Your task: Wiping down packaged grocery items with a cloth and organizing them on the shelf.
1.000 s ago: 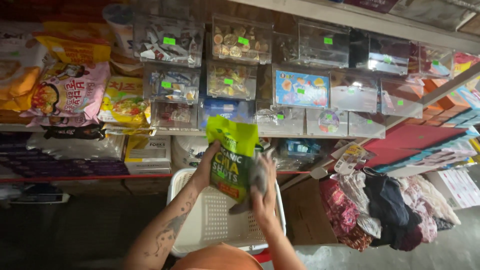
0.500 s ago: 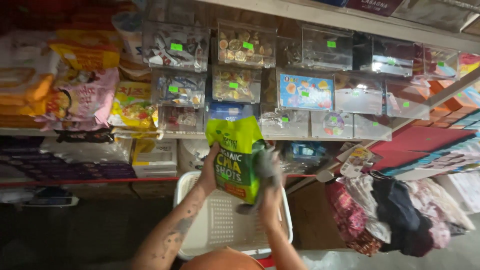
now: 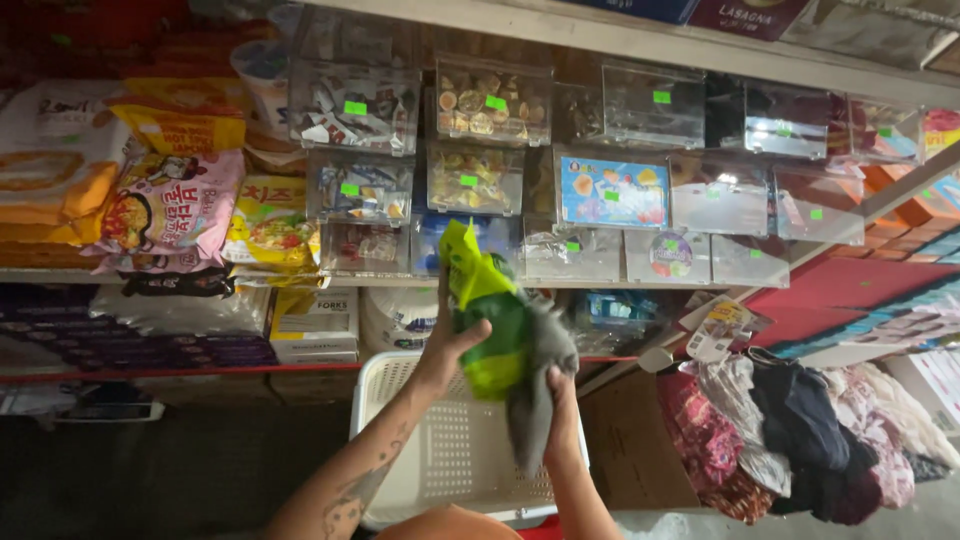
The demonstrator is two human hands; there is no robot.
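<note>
Closest to you, your right hand (image 3: 560, 400) is closed around a grey cloth (image 3: 535, 400), which hangs down from your fingers and presses against the side of the bag. Your left hand (image 3: 445, 345) grips a bright green snack bag (image 3: 490, 320) from its left side, with the thumb across the front. The bag is tilted, its top corner pointing up and to the left, and you hold it in the air in front of the shelf.

Directly under both hands is a white plastic basket (image 3: 440, 460) with a perforated wall. To the right of it lies a pile of folded clothes (image 3: 790, 430) in dark and patterned fabrics.

Further away, the shelf (image 3: 150, 275) carries a pink noodle packet (image 3: 170, 210) and yellow packets on the left. Behind the bag, clear plastic boxes (image 3: 480, 100) are stacked in rows, each with a small green sticker, and some contain wrapped sweets. One box shows a blue card (image 3: 610, 190) with fruit pictures.
</note>
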